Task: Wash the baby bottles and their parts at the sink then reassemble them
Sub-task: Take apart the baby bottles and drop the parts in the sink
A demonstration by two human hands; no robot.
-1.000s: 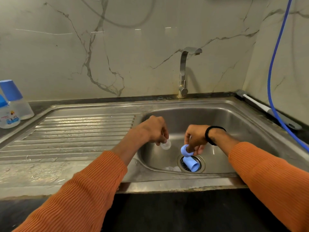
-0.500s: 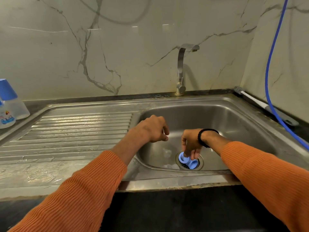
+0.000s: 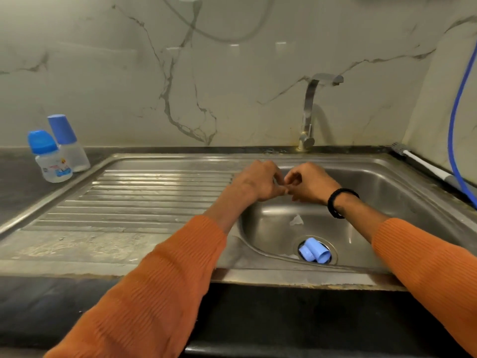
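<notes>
My left hand (image 3: 258, 183) and my right hand (image 3: 308, 186) meet above the sink basin (image 3: 387, 202), fingers curled and fingertips touching; I see nothing between them. On the drain at the basin's near side lie a blue cap (image 3: 320, 254) on its side and a blue collar ring (image 3: 305, 251) against it. A small clear piece (image 3: 296, 220), possibly the nipple, rests on the basin floor beyond the drain. Two assembled baby bottles stand on the counter at far left: a short one with a blue dome cap (image 3: 51, 161) and a taller one with a blue cap (image 3: 69, 146).
The ribbed steel drainboard (image 3: 144, 197) stretches left of the basin. A tap (image 3: 309, 112) rises at the back, with no water running. A bottle brush (image 3: 426, 166) lies along the right rim under a blue hose (image 3: 454, 112). The dark counter edge runs in front.
My right hand let go of the blue ring on the drain and rose to meet my left hand. The clear piece left my left hand. The view swung left.
</notes>
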